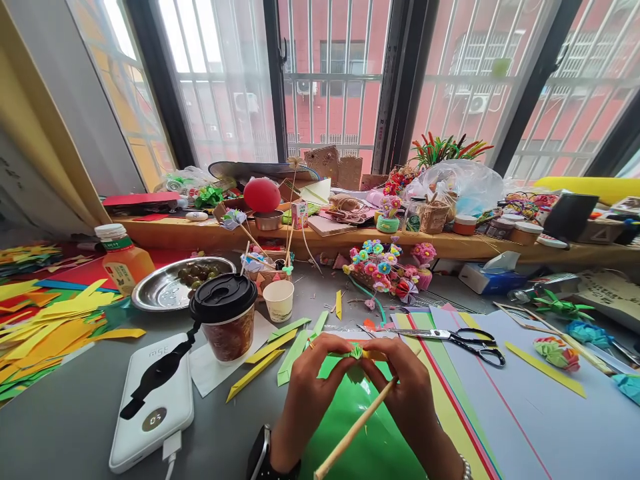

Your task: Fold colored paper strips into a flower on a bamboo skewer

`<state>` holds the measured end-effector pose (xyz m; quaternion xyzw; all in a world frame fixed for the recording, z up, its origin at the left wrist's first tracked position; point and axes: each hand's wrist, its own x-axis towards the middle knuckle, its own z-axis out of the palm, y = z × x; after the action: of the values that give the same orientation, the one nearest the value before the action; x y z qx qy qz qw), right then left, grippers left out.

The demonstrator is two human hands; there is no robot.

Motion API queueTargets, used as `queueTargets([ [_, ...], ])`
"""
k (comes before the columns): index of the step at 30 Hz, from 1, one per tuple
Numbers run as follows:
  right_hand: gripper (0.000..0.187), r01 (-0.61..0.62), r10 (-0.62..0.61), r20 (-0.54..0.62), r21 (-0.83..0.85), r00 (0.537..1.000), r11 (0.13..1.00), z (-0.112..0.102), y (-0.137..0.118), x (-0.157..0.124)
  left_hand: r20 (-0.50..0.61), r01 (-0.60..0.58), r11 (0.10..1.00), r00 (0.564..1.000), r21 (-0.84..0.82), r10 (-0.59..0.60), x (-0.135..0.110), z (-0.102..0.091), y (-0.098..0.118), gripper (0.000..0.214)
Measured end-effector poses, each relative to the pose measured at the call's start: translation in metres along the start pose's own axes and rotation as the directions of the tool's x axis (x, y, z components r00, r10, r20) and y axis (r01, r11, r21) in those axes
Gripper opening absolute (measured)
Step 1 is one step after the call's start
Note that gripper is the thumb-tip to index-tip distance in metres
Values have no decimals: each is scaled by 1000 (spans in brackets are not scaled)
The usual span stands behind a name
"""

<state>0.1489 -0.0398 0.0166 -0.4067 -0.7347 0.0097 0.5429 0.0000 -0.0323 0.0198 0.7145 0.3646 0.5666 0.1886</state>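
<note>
Green folded paper (356, 351) pinched just above green sheet (360, 420).
Left hand (310, 393) and right hand (411, 395) both closed on it by fingertips, likely a two-sided grip to steady it; wooden stick (354, 432) tucked under the right hand.

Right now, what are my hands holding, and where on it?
Left hand and right hand pinch a green folded paper by its ends; the right also grips a wooden stick near its top.

Left hand (306, 393): black watch (261, 456) on a broad strap at the wrist. Right hand (411, 395): thin silver bracelet (466, 469) at the wrist. Forearms bare.
</note>
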Motion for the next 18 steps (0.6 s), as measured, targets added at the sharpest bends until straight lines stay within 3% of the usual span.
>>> queueTargets([
  [10, 5, 36, -36, -1, -16, 999, 999, 0, 1, 0, 46, -54, 998, 997, -43, 56, 1, 1, 0, 11],
  [14, 4, 20, -20, 40, 3, 999, 1000, 0, 3, 0, 115, -73, 997, 991, -4, 73, 5, -4, 1, 7],
  [18, 8, -39, 31, 151, 49, 988, 998, -5, 2, 3, 216, -10, 1000, 976, 9, 8, 8, -11, 0, 5],
])
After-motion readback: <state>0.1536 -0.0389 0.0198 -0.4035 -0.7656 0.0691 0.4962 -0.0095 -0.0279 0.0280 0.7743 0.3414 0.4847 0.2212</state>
